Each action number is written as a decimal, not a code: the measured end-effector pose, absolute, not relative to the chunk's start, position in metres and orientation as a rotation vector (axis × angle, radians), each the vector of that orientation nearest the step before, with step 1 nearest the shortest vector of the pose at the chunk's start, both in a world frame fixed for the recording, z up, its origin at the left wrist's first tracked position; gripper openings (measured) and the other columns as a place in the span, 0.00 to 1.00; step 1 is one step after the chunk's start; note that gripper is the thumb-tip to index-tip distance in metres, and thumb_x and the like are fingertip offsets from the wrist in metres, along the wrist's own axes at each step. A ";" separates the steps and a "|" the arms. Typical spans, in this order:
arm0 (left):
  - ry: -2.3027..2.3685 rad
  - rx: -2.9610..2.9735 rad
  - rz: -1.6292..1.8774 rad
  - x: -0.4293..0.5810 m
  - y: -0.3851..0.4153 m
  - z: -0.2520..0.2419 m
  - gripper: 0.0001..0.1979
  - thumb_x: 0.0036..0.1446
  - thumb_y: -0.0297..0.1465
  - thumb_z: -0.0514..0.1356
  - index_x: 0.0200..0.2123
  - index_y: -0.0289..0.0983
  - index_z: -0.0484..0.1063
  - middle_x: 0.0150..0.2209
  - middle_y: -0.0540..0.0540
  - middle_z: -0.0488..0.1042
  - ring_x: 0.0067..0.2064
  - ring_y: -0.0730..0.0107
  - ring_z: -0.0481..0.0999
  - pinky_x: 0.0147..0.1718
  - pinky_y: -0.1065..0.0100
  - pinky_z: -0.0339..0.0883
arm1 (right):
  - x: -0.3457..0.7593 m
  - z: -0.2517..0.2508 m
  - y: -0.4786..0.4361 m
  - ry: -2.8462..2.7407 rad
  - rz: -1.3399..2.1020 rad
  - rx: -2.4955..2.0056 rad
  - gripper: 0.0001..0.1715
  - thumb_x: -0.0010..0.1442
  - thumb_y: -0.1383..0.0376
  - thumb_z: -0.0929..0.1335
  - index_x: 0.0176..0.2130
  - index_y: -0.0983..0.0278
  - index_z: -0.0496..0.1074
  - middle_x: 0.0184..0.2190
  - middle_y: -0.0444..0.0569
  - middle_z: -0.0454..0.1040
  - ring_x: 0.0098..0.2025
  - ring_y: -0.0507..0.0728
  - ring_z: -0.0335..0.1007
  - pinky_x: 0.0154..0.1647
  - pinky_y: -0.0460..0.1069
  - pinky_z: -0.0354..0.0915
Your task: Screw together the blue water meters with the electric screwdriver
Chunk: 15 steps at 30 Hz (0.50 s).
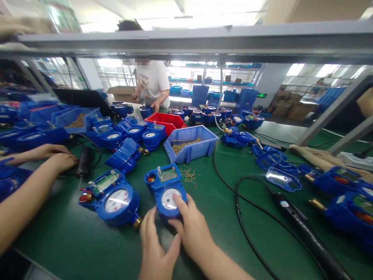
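A blue meter (170, 197) with a round white dial and a small display lies in front of me on the green table. My right hand (194, 225) grips its right and lower side, the index finger resting on the dial. Close to its lower left edge is my left hand (157, 245), thumb and fingers apart, with nothing held in it. Another blue meter (118, 200), its display board uncovered and a brass fitting at its lower end, lies just to the left. Loose screws (190, 175) are scattered beyond the meter.
A blue bin of screws (190, 146) and a red bin (166, 121) stand behind. A black power screwdriver (303, 225) with a looping cable lies right. Another person's arms (37, 182) reach in from the left. A metal shelf beam (186, 42) crosses above.
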<state>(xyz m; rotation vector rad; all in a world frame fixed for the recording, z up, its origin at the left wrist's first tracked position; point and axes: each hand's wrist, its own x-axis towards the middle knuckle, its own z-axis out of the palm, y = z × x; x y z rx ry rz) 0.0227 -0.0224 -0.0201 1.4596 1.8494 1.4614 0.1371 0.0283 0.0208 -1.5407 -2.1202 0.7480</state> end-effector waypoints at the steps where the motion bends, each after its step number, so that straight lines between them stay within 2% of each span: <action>1: 1.911 1.657 1.501 0.022 -0.020 -0.022 0.31 0.47 0.35 0.62 0.54 0.32 0.59 0.53 0.32 0.62 0.56 0.45 0.62 0.53 0.45 0.57 | 0.129 0.021 0.037 -2.127 0.718 -1.549 0.36 0.52 0.70 0.70 0.59 0.61 0.60 0.59 0.63 0.56 0.54 0.65 0.65 0.53 0.54 0.63; 5: 1.968 2.016 1.687 0.021 -0.002 -0.017 0.26 0.52 0.33 0.58 0.53 0.33 0.57 0.50 0.34 0.61 0.52 0.48 0.62 0.49 0.46 0.59 | 0.097 0.019 0.076 -2.134 0.637 -1.536 0.35 0.55 0.63 0.69 0.60 0.59 0.58 0.58 0.64 0.57 0.50 0.66 0.68 0.49 0.56 0.65; 10: 1.993 1.972 1.631 0.014 0.012 -0.024 0.19 0.55 0.36 0.54 0.48 0.33 0.59 0.44 0.36 0.63 0.47 0.52 0.65 0.43 0.51 0.63 | 0.066 0.016 0.114 -2.129 0.558 -1.523 0.34 0.57 0.58 0.68 0.60 0.57 0.56 0.56 0.65 0.59 0.47 0.65 0.71 0.46 0.58 0.66; 15: 1.984 1.986 1.582 0.006 0.014 -0.033 0.18 0.55 0.40 0.53 0.44 0.32 0.61 0.41 0.36 0.65 0.44 0.51 0.67 0.41 0.50 0.64 | 0.045 0.015 0.132 -2.131 0.511 -1.555 0.34 0.58 0.53 0.65 0.60 0.56 0.54 0.54 0.65 0.60 0.45 0.65 0.72 0.41 0.58 0.68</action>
